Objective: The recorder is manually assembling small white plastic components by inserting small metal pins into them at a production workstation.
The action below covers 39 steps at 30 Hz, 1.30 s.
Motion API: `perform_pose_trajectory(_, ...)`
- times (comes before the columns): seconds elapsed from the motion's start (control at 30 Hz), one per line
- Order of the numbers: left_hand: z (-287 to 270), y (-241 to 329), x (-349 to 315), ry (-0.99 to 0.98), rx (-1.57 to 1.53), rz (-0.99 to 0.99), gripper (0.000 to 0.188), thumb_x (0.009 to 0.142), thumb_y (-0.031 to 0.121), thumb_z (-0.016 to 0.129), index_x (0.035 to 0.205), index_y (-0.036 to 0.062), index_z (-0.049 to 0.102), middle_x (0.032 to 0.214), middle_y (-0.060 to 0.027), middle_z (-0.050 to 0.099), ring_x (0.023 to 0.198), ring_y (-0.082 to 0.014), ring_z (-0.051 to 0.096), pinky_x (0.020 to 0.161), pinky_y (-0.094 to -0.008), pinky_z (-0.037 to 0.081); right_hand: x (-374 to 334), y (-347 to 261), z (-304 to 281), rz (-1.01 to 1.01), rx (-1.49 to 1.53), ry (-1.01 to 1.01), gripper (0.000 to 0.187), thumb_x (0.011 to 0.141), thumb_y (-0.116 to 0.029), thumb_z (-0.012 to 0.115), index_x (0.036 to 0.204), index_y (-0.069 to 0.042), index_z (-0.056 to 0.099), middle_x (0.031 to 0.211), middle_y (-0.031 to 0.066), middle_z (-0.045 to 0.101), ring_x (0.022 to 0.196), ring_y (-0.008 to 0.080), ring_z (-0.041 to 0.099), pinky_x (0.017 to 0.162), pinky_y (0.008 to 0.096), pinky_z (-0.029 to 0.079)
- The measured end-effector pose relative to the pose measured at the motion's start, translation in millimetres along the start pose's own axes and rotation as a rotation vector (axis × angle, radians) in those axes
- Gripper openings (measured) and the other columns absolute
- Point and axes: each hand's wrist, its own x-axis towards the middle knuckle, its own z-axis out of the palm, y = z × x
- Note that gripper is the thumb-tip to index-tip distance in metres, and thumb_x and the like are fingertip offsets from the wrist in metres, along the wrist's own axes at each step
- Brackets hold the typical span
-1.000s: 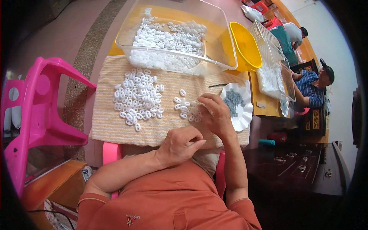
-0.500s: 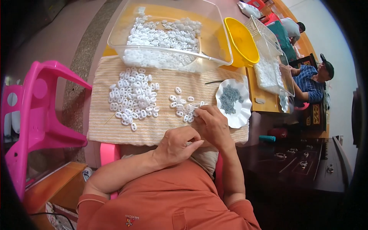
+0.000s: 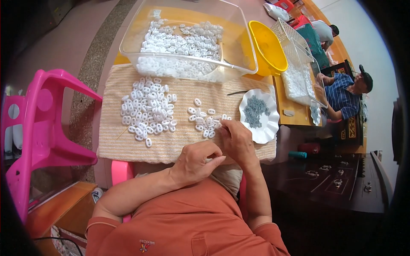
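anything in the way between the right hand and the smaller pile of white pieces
Nothing visible. The right hand is at the right edge of the smaller pile of white two-holed pieces; the left hand sits nearer the body, not between them.

The left hand (image 3: 194, 161) curls at the surface's (image 3: 160, 147) near edge, its thumb stretched rightward. The right hand (image 3: 238, 140) sits toward the near right corner, fingers bent. Left forearm (image 3: 143, 187) slants inward; right forearm (image 3: 260, 192) runs steeper.
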Motion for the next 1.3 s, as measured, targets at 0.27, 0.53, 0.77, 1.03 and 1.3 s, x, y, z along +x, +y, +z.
perform_pose_trajectory(0.27,2,1,2,0.066,-0.155,-0.190,0.008,0.085,0.006,0.067,0.088,0.0001,0.063,0.074,-0.0025,0.062,0.065,-0.0075,0.057,0.051,-0.0226,0.050,-13,5,-9,0.146,0.404,0.018,0.012,0.084,0.005,0.061,0.096,0.003,0.062,0.085,0.0106,0.064,0.075,0.0181,0.064,0.066,0.0286,0.051)
perform_pose_trajectory(0.53,-7,18,6,0.315,-0.441,-0.277,0.019,0.087,0.004,0.064,0.104,-0.0003,0.060,0.095,-0.0056,0.062,0.084,-0.0094,0.059,0.075,-0.0223,0.049,-27,-18,-13,0.411,1.040,-0.010,0.015,0.089,0.004,0.057,0.103,0.007,0.061,0.094,0.0105,0.063,0.078,0.0148,0.063,0.070,0.0264,0.053)
perform_pose_trajectory(0.77,-31,70,-49,0.839,-0.314,0.124,0.011,0.089,0.009,0.052,0.098,0.0039,0.056,0.093,-0.0055,0.060,0.079,-0.0168,0.057,0.067,-0.0273,0.046,-35,-26,-17,0.414,1.039,0.000,0.015,0.089,0.002,0.059,0.103,0.006,0.061,0.092,0.0079,0.062,0.076,0.0124,0.061,0.069,0.0242,0.051)
perform_pose_trajectory(1.03,-41,99,-34,0.353,0.118,0.390,0.035,0.088,0.016,0.063,0.115,-0.0030,0.053,0.105,-0.0132,0.061,0.095,-0.0236,0.059,0.085,-0.0341,0.047,-55,-28,-18,0.438,1.073,0.007,0.016,0.089,-0.001,0.060,0.104,0.005,0.062,0.094,0.0084,0.062,0.077,0.0120,0.062,0.068,0.0234,0.052)
perform_pose_trajectory(1.3,-8,49,-20,-0.006,-0.265,-0.146,0.022,0.085,0.000,0.065,0.106,-0.0023,0.061,0.089,-0.0078,0.064,0.082,-0.0115,0.061,0.071,-0.0239,0.050,-51,-51,-33,0.207,1.165,0.072,0.013,0.089,0.002,0.059,0.101,0.005,0.061,0.094,0.0069,0.059,0.079,0.0098,0.059,0.068,0.0214,0.049)
